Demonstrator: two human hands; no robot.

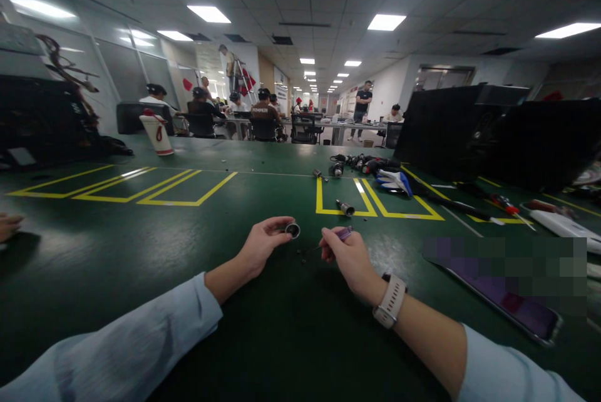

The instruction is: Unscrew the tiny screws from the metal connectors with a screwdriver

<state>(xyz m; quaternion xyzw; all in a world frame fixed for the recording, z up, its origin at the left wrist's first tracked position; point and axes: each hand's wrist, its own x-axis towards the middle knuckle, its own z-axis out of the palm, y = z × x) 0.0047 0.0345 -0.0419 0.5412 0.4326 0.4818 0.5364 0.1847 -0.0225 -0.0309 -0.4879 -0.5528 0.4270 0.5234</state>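
Between the thumb and fingers of my left hand [263, 243] is a round metal ring-like part [293, 230], its hollow opening facing me. My right hand [345, 256] is closed around a small screwdriver with a purple handle [344, 233]; its thin shaft points left toward the ring, apart from it. A few tiny dark pieces [303, 261] lie on the green table just below and between my hands. Beyond my right hand, a metal cylindrical connector [346, 208] rests on its side within a yellow taped outline.
Farther back lie another small metal part [318, 173], dark cabled connectors [359, 163] and a blue-white glove [394, 182]. A phone [507, 295] and a red screwdriver [506, 204] are at right. A paper cup [158, 133] stands back left. Another person's hand [9, 225] is at the left edge.
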